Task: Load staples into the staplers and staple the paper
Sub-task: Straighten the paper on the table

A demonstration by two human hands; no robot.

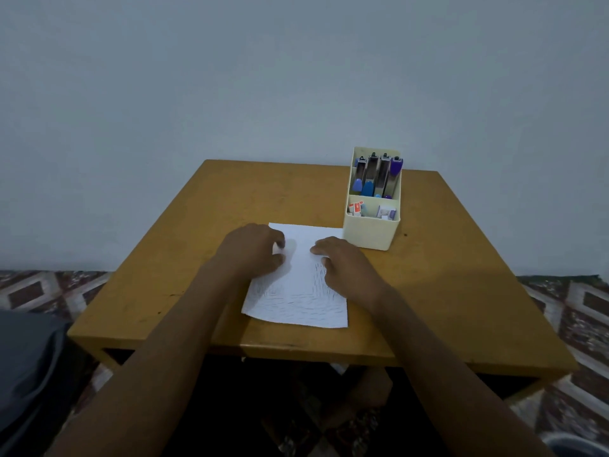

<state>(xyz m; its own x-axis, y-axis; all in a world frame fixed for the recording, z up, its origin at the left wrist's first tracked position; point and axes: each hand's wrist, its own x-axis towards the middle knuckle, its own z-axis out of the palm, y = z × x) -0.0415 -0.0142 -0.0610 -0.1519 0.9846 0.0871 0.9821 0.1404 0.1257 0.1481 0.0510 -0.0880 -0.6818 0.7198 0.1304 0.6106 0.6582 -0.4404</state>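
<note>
Paper [296, 285] lies mid-counter [445, 291], both hands on it: left hand [253, 250], right hand [349, 265]. Organizer box [370, 232] sits just behind-right, staplers [377, 176] in back compartment, staple boxes [372, 211] in front ones.

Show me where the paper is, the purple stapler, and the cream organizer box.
paper [298, 301]: head view, on the bare lower half of the sheet.
purple stapler [396, 167]: head view, on its purple top end.
cream organizer box [370, 234]: head view, on its front wall.
</note>
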